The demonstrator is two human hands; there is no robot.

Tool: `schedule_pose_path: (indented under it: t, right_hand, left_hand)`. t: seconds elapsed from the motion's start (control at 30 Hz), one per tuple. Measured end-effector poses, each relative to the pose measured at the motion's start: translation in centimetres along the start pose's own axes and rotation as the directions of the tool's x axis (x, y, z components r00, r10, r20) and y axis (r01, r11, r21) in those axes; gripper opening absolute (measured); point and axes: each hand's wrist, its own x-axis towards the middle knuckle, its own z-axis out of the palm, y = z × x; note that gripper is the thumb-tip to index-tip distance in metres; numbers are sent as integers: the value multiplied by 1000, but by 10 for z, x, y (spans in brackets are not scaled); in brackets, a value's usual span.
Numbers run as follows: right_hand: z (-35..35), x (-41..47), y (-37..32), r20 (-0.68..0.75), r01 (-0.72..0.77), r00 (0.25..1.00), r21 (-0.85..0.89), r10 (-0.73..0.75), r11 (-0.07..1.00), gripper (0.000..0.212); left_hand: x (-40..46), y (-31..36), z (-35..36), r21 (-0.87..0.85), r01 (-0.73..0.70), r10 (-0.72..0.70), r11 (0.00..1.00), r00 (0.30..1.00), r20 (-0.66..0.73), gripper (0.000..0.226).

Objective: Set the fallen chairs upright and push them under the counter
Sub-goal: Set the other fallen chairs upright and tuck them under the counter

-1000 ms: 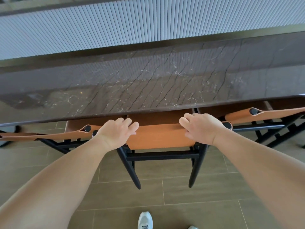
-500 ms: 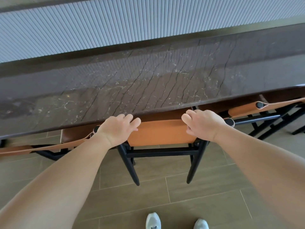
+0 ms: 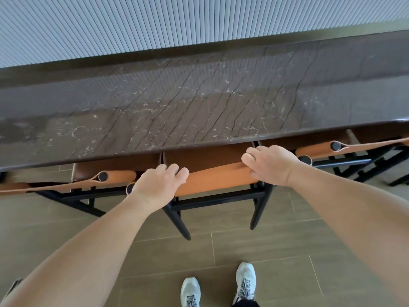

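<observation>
An upright chair with a tan leather backrest [image 3: 218, 178] and black frame stands in front of me, its seat tucked beneath the dark marble counter [image 3: 199, 107]. My left hand [image 3: 159, 185] grips the left end of the backrest's top edge, fingers curled over it. My right hand [image 3: 271, 166] grips the right end the same way. A second chair [image 3: 115, 176] stands upright to the left and a third chair [image 3: 318, 150] to the right, both also under the counter's edge.
A ribbed grey wall panel [image 3: 155, 25] rises behind the counter. Brown floor tiles [image 3: 276, 251] lie below, with my two white sneakers [image 3: 244, 280] close behind the chair's black legs. A dark object [image 3: 12, 286] pokes in at the lower left corner.
The view has shifted and my feet have stepped closer to the chair. Both hands keep their hold on the backrest, and the right end now sits nearer the counter edge.
</observation>
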Motion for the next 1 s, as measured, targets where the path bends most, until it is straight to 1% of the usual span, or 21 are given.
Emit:
schedule_pose_path:
  t: [0.07, 0.2, 0.33, 0.37, 0.47, 0.63, 0.73, 0.83, 1.0]
  right_hand:
    - [0, 0, 10, -30, 36, 999, -13, -36, 999, 26]
    - [4, 2, 23, -70, 40, 997, -13, -41, 999, 24]
    - [10, -2, 25, -117, 33, 993, 52, -26, 998, 25]
    - [11, -2, 25, -110, 25, 994, 68, -18, 997, 25]
    - [12, 4, 25, -140, 5, 990, 73, 5, 997, 23]
    - [11, 16, 0, -130, -6, 991, 87, 17, 996, 23]
    - [5, 30, -17, -117, -31, 992, 108, 43, 994, 24]
    - [1, 45, -28, -124, -33, 991, 125, 49, 992, 24]
    - [-3, 52, -29, -166, -34, 985, 100, 50, 994, 24]
  left_hand:
    - [7, 4, -4, 1, 28, -28, 1000, 1000, 4, 26]
    - [15, 5, -11, -14, 61, -60, 998, 998, 14, 25]
    - [19, 7, -11, 5, 29, -29, 1000, 999, 25, 28]
    - [21, 5, -12, 14, 22, -22, 1000, 999, 32, 30]
    - [26, -8, -15, 32, 26, -28, 999, 999, 41, 31]
    - [24, -38, -3, 67, 5, -7, 998, 999, 39, 22]
    - [19, -57, 7, 91, 34, -37, 995, 999, 32, 26]
    - [16, -75, 17, 58, 84, -83, 995, 996, -14, 30]
    - [13, -82, 23, 10, 40, -40, 999, 999, -15, 28]
